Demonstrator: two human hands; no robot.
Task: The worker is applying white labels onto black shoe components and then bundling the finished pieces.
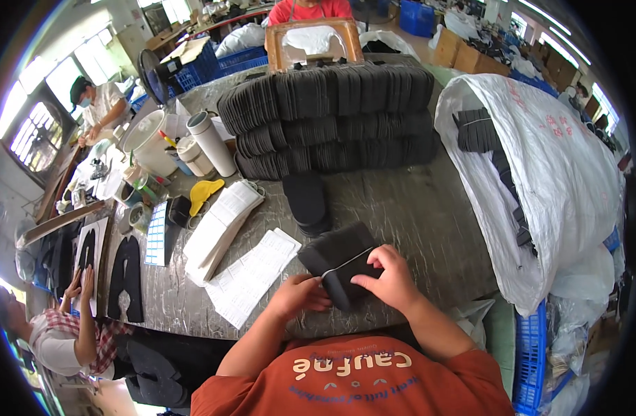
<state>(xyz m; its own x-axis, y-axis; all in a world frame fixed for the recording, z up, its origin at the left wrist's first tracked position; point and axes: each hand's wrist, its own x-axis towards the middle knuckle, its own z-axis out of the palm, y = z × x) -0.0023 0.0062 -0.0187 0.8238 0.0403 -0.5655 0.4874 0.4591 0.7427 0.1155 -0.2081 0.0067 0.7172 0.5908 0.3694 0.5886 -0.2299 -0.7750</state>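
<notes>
In the head view, two bare hands work at one black bundle, which lies at the near edge of the grey surface with one pale cord across it. The left hand has its fingers curled at the bundle's left edge, by the cord's end; I cannot tell whether its grip pinches the cord. The right hand touches the bundle's right side, thumb and forefinger apart — whether its grip has the cord, I cannot tell.

Just beyond sits one short stack of black pads, then three tiers of black pieces, too many to count. To the left lie one yellow piece, one white bundle and several printed sheets; one white bottle stands behind them. One white sack gapes at right.
</notes>
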